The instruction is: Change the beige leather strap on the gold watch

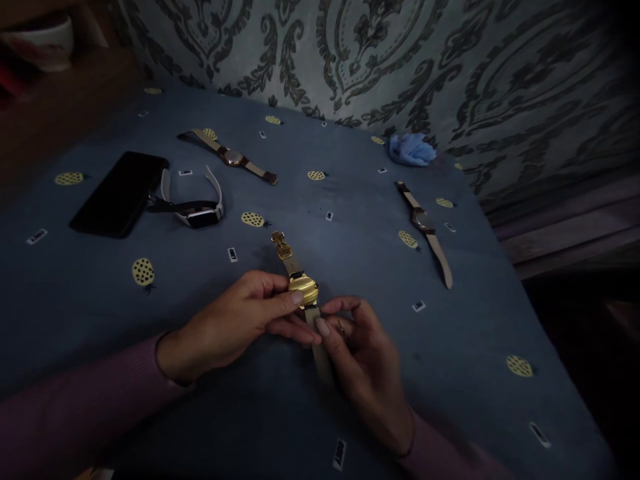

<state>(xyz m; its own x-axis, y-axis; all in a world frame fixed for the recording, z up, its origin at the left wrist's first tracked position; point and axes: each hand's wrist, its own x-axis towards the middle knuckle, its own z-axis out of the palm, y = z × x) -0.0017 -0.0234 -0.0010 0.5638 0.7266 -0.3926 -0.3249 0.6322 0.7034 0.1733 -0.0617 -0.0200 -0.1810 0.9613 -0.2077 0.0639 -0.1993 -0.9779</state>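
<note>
Together, left hand [227, 320] and curled right hand [370, 357] seemingly pinch a gold watch [306, 285].

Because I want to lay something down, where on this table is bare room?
Bare table shows between the far watch and the rightmost watch, and right of the right hand. Crowded: the left, by phone and white smartwatch, and around the gold watch in the left hand.

Glossy metal watch case [308, 287], shiny metal buckle [283, 250], matt strap [323, 360], smooth phone [121, 193], matt table cover [360, 220]
</note>
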